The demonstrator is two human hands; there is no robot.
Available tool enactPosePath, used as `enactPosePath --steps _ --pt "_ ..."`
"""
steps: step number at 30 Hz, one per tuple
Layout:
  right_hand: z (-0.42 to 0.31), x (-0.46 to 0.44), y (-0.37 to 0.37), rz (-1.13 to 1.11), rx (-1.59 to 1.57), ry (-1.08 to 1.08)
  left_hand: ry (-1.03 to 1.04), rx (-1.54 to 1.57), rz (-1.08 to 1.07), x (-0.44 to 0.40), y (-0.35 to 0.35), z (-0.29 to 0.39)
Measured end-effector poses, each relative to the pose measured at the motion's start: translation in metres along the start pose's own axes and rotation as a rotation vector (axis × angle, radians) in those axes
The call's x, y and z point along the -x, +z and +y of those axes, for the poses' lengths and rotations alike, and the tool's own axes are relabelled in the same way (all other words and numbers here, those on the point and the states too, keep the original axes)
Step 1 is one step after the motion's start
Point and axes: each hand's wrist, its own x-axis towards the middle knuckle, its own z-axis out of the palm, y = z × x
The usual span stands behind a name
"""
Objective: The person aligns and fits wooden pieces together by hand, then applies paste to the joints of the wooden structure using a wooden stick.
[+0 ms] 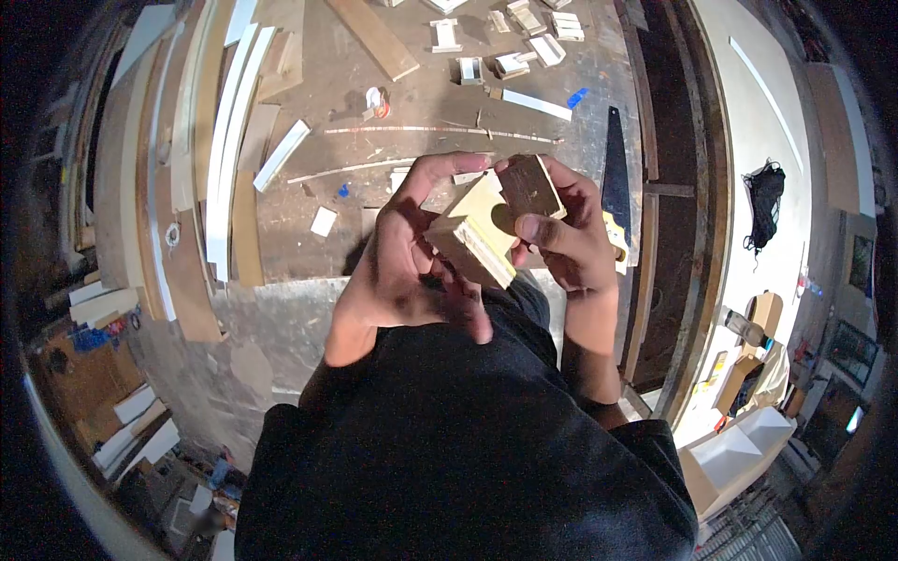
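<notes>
Cream-coloured wood with a rough front edge is making up the angular piece (479,208) you are cradling in your left hand (388,257), its fingers curling around and beneath it. Your right hand (580,248) is grasping a small brown-faced wooden block (535,189), the thumb pressing near its lower corner. Both pieces are hanging above the near edge of the scuffed brown worktop (421,107), overlapping in view; you cannot tell whether they are joined. Beyond them, small white-and-wood parts (545,50) are lying about, and a dark tapered blade (615,164) is lying to the right. They are probably handling light and stiff, with little slip; the broad side faces are offering the safest hold, since thin edges could splinter.
</notes>
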Motion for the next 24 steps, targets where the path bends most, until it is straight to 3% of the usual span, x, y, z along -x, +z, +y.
enactPosePath --steps 2,7,14,16,18,24 --pt "0.004 0.001 -0.001 0.03 -0.089 0.034 0.127 -0.403 0.059 0.0 0.001 -0.003" --pt "0.002 0.003 -0.005 0.027 -0.077 0.026 0.368 -0.708 0.184 0.001 0.0 -0.008" --pt "-0.012 0.01 -0.001 -0.012 -0.002 0.008 0.338 -0.788 0.229 0.005 -0.003 -0.002" --pt "-0.012 0.011 -0.003 -0.013 0.015 0.009 0.332 -0.686 0.192 0.006 -0.005 -0.002" --pt "-0.01 0.012 -0.006 -0.057 0.237 -0.18 0.31 -0.608 0.193 0.008 -0.007 -0.005" --pt "-0.029 0.028 -0.005 -0.06 0.517 -0.106 0.181 -0.455 0.215 0.011 -0.003 -0.003"
